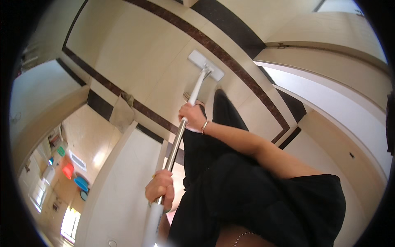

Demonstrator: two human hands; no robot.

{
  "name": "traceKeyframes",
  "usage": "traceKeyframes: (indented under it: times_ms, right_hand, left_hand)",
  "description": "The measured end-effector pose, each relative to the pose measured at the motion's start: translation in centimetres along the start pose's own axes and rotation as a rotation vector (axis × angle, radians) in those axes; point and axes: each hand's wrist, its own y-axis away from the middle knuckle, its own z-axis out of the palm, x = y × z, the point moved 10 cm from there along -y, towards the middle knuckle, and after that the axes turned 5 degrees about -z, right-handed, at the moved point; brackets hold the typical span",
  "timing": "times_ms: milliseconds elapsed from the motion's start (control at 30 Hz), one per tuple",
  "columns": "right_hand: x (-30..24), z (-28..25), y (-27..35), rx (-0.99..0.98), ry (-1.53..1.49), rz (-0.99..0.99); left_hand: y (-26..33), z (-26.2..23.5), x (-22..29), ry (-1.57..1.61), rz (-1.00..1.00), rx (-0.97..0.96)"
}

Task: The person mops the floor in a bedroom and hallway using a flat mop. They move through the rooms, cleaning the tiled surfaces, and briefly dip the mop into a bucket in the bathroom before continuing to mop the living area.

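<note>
A flat mop crosses the view at a slant, its white rectangular head [196, 59] lying on the beige tiled floor. Its handle [177, 142] is white toward the head, bare metal between my hands and white again at the near end. My right hand [191, 116], with a bracelet at the wrist, is wrapped round the handle partway up. Farther back along it, my left hand [160, 188] grips the metal just above the white end section. Both hands are closed. Part of my left forearm is hidden behind the handle.
Dark stone bands [242, 74] border the floor tiles. A grey-beige cloth [122, 113] lies by a doorway at left. Beyond it are a red basin [68, 170] and a blue basin [81, 183]. A white door [123, 181] stands near my left hand; walls and door frames flank the right.
</note>
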Motion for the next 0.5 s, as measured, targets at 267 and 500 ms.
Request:
traceKeyframes:
  times_ms: [267,500]
  right_hand:
    - [0.8,-0.7,0.1,-0.034,-0.119,0.098]
    - [8.0,-7.1,10.2,0.312,-0.04,0.348]
  left_hand:
    - [-2.9,1.4,1.2,0.039,0.091,-0.2]
    - [-4.2,10.9,-1.4,0.16,0.127,-0.511]
